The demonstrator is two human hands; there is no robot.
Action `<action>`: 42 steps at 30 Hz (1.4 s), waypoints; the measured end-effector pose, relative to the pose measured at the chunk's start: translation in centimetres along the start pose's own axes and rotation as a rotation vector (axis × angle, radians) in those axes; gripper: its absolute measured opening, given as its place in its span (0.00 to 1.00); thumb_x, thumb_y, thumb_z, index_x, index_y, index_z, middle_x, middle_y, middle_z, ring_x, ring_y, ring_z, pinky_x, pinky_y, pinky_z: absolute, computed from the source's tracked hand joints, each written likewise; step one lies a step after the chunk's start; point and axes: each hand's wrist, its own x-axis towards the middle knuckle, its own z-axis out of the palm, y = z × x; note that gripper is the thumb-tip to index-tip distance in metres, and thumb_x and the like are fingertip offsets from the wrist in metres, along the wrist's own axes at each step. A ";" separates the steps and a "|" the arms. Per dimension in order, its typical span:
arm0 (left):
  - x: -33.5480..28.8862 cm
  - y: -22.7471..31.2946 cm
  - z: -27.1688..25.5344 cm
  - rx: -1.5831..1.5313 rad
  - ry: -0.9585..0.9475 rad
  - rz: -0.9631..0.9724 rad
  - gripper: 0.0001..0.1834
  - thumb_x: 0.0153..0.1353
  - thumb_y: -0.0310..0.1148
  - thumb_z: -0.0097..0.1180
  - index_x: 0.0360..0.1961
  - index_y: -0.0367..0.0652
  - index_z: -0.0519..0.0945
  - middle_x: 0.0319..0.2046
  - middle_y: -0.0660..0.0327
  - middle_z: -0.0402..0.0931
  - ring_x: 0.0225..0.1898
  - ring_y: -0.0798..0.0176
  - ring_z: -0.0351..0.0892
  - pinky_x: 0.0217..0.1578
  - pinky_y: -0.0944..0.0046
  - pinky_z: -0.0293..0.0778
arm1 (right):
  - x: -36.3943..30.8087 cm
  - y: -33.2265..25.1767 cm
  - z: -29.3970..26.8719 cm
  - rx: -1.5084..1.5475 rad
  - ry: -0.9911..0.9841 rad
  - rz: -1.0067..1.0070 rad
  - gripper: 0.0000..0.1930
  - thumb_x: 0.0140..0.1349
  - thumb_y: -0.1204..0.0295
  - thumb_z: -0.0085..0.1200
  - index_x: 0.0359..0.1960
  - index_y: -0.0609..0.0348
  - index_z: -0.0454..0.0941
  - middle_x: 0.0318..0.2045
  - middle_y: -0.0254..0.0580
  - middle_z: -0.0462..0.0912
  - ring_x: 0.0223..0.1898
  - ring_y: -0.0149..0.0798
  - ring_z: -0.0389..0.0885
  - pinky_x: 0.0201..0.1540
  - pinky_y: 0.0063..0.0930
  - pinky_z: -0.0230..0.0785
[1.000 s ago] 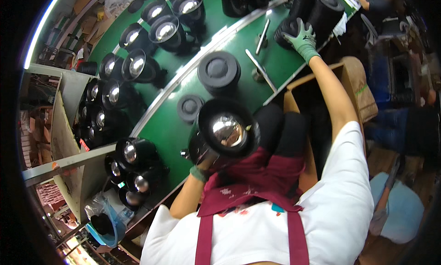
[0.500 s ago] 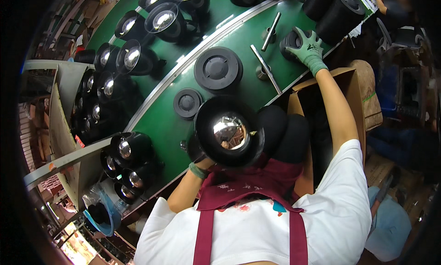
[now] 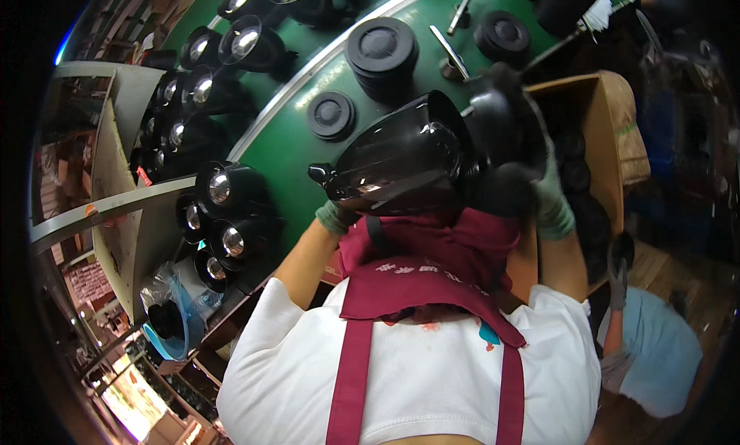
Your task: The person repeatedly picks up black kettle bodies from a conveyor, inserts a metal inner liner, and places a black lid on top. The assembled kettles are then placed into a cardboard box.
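A glossy black jug body (image 3: pixel 401 156) lies tipped on its side above my lap, with its wide end toward the right and a small knob at the left. My left hand (image 3: pixel 339 214), in a green glove, grips it from below; its fingers are mostly hidden behind the body. My right hand (image 3: pixel 551 190), also gloved, is closed around a black round disc-like part (image 3: pixel 501 113) beside the jug's wide end. Motion blurs that part, and I cannot tell whether it touches the jug.
Stacked black discs (image 3: pixel 381 48), a smaller disc (image 3: pixel 331 115) and metal bar-topped fixtures (image 3: pixel 451 53) stand on the green table (image 3: pixel 270 125). Black jugs with mirrored insides (image 3: pixel 247 40) crowd the left. A cardboard box (image 3: pixel 605 113) holds black parts at right. Another person's gloved hand (image 3: pixel 618 287) shows lower right.
My right hand has come from the disc stack at the far right back to the jug, bringing a black round part. The jug has tipped from mouth-up onto its side.
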 end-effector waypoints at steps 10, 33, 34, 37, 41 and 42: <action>-1.1 -1.6 -0.8 -0.150 -0.066 0.004 0.24 0.62 0.33 0.58 0.58 0.38 0.71 0.54 0.56 0.74 0.53 0.59 0.74 0.56 0.59 0.72 | -7.4 0.8 1.8 -0.371 0.057 -0.012 0.48 0.53 0.56 0.67 0.70 0.64 0.54 0.68 0.45 0.61 0.66 0.39 0.62 0.68 0.33 0.54; -1.6 0.7 -0.3 0.124 -0.286 -0.100 0.22 0.63 0.21 0.54 0.59 0.39 0.72 0.57 0.57 0.72 0.55 0.61 0.73 0.56 0.60 0.73 | -11.3 0.8 3.5 -0.181 0.229 0.077 0.43 0.61 0.56 0.59 0.72 0.60 0.52 0.67 0.49 0.60 0.67 0.41 0.60 0.67 0.35 0.52; -1.6 1.6 1.0 0.129 -0.329 -0.057 0.22 0.62 0.21 0.55 0.59 0.39 0.72 0.58 0.57 0.72 0.55 0.61 0.73 0.56 0.60 0.73 | -10.9 1.0 3.3 -0.263 0.210 0.017 0.43 0.60 0.55 0.59 0.71 0.61 0.53 0.67 0.50 0.60 0.67 0.42 0.60 0.67 0.35 0.52; -2.3 2.1 2.9 0.274 -0.505 0.070 0.23 0.62 0.22 0.55 0.59 0.40 0.72 0.58 0.56 0.72 0.55 0.60 0.73 0.55 0.60 0.74 | -9.3 2.0 1.5 -0.556 0.021 -0.300 0.43 0.57 0.50 0.60 0.69 0.62 0.58 0.67 0.52 0.60 0.67 0.47 0.60 0.68 0.38 0.52; -2.7 1.2 2.7 -0.432 -0.332 -0.637 0.24 0.63 0.22 0.53 0.61 0.40 0.69 0.58 0.56 0.72 0.57 0.57 0.74 0.56 0.57 0.74 | -9.4 2.4 1.8 -0.621 -0.044 -0.269 0.43 0.56 0.52 0.61 0.69 0.61 0.58 0.68 0.52 0.58 0.68 0.48 0.58 0.68 0.38 0.51; -2.1 1.9 1.9 -0.336 -0.390 -0.590 0.25 0.63 0.22 0.53 0.62 0.39 0.69 0.60 0.55 0.71 0.59 0.57 0.72 0.58 0.56 0.73 | -9.7 2.0 2.1 -0.621 -0.024 -0.217 0.43 0.57 0.54 0.61 0.70 0.61 0.57 0.69 0.52 0.58 0.68 0.48 0.58 0.69 0.38 0.50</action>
